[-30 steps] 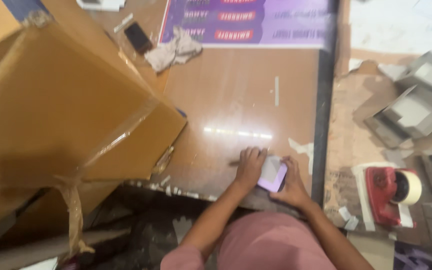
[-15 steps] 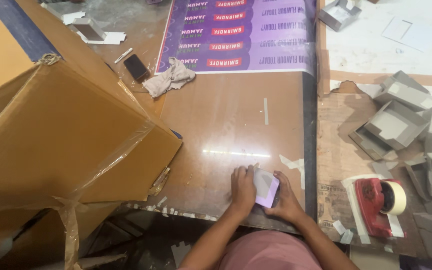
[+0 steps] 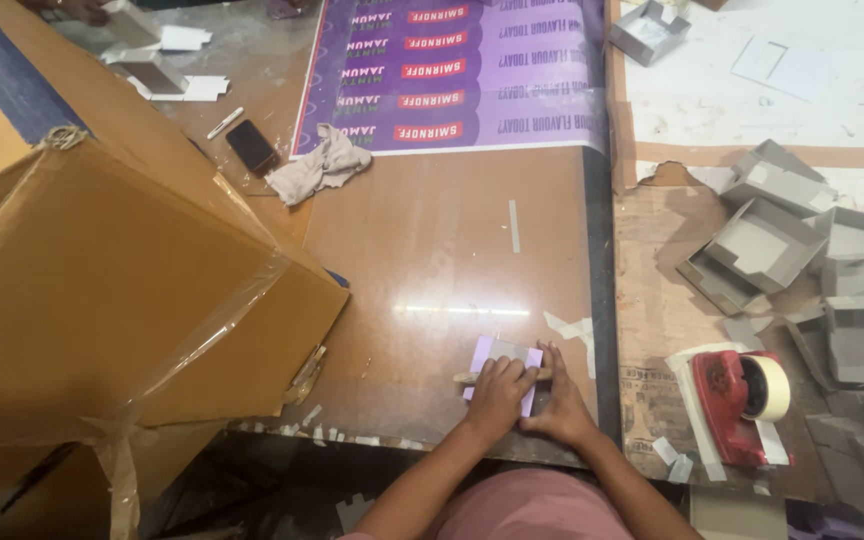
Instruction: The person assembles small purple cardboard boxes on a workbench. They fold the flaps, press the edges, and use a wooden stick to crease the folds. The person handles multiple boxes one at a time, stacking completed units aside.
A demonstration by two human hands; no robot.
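A small pale purple card (image 3: 480, 352) with a grey piece on top lies flat near the front edge of the glossy brown table (image 3: 432, 260). My left hand (image 3: 497, 395) is closed over a thin wooden stick (image 3: 465, 377) laid across the card. My right hand (image 3: 558, 408) lies beside it, fingers stretched onto the card's right edge, holding it down. Both hands cover most of the card.
A big taped cardboard box (image 3: 102, 290) fills the left. A red tape dispenser (image 3: 737, 400) sits right of my hands, with several grey folded card trays (image 3: 767, 240) beyond it. A purple poster (image 3: 472, 70), a cloth (image 3: 322, 165) and a phone (image 3: 252, 147) lie farther back.
The view has tilted up, showing more of the far table. My hands have stayed on the purple card, which now lies flatter beneath them.
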